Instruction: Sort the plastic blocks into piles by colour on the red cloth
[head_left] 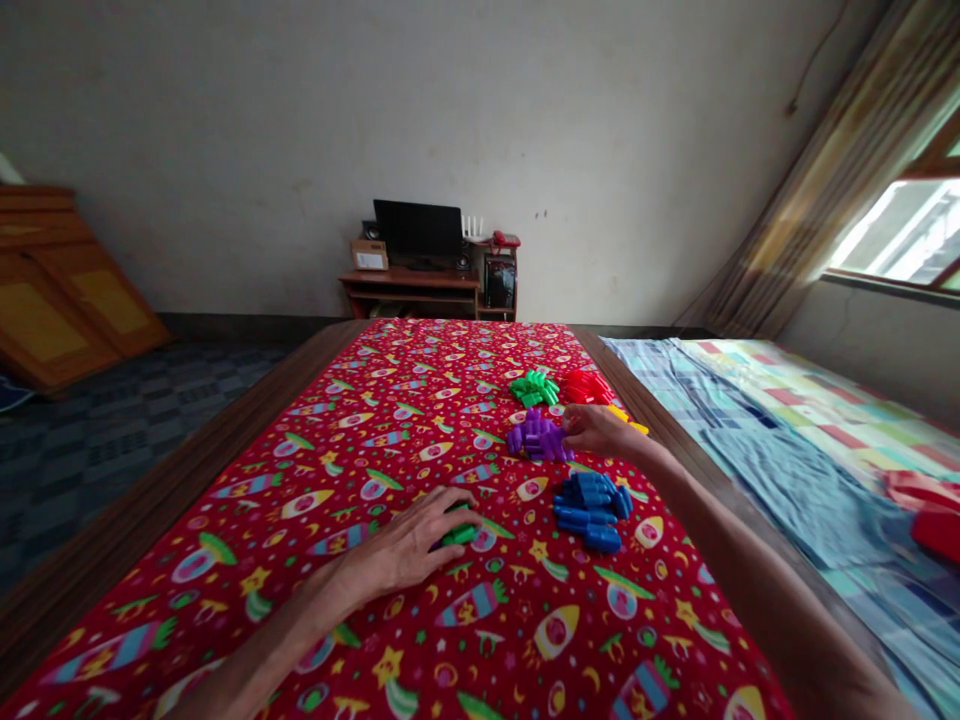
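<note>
Left hand (420,530): In the head view it lies low, palm down, bowed over small green glossy plastic pieces (459,533). My thumb is on their near side and my fingers on the far side, an arch that would keep them from sliding off. The fingers are bent, with green showing between them and the thumb; I cannot tell whether they press or merely cover.
Right hand (604,432): It reaches across to the right edge of a loose heap of purple glossy plastic pieces (536,438). My fingertips are drawn close together there; whether a piece is pinched between them I cannot tell.
Blue heap: Rounded blue glossy plastic pieces (589,512) lie nearest me among the heaps, below my right forearm, several side by side, probably because lengthwise they settle flat.
Far heaps: A heap of green plastic pieces (534,388) sits beyond the purple, with a heap of red plastic pieces (587,387) just to its right. Each colour has its own spot, I judge so they stay distinct.
Yellow pieces (628,422): Bright yellow plastic, partly hidden behind my right hand.
Red cloth (517,680): Printed with rockets and stars, it covers most of the dark wooden table (281,385), likely giving the smooth pieces some grip.
</note>
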